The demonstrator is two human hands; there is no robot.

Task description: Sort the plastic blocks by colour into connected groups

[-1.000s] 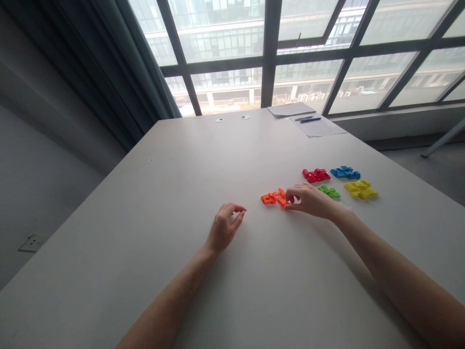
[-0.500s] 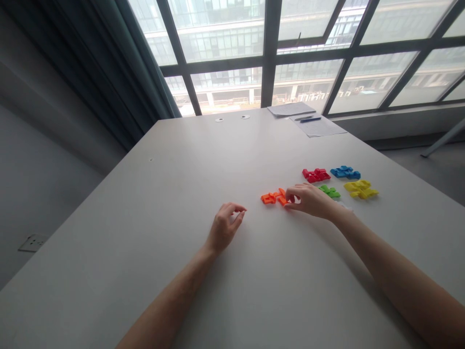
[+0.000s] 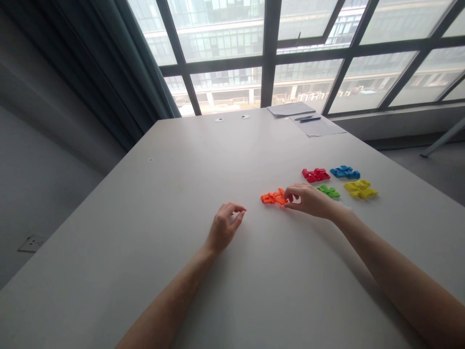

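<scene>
Several orange plastic pieces [image 3: 269, 198] lie close together on the white table. My right hand [image 3: 307, 198] is at their right end, with thumb and fingers closed on an orange plastic piece [image 3: 280, 197]; the fingers partly hide it. To the left, my left hand [image 3: 222, 227] rests on the table, its fingers loosely curled and a small gap between thumb and forefinger. It holds nothing and is apart from the orange pieces. Green pieces [image 3: 329, 192] lie just behind my right hand, which covers part of them.
Red pieces [image 3: 316, 175], blue pieces [image 3: 345, 172] and yellow pieces [image 3: 361, 189] lie in separate clusters on the right. Something whitish near my right wrist is mostly hidden. Papers [image 3: 323, 128] and a pen [image 3: 310, 119] lie at the table's far edge, below the windows.
The orange piece at my right hand has shifted slightly left, closing the gap to the other orange pieces. My right hand moved a little left with it. My left hand stays still.
</scene>
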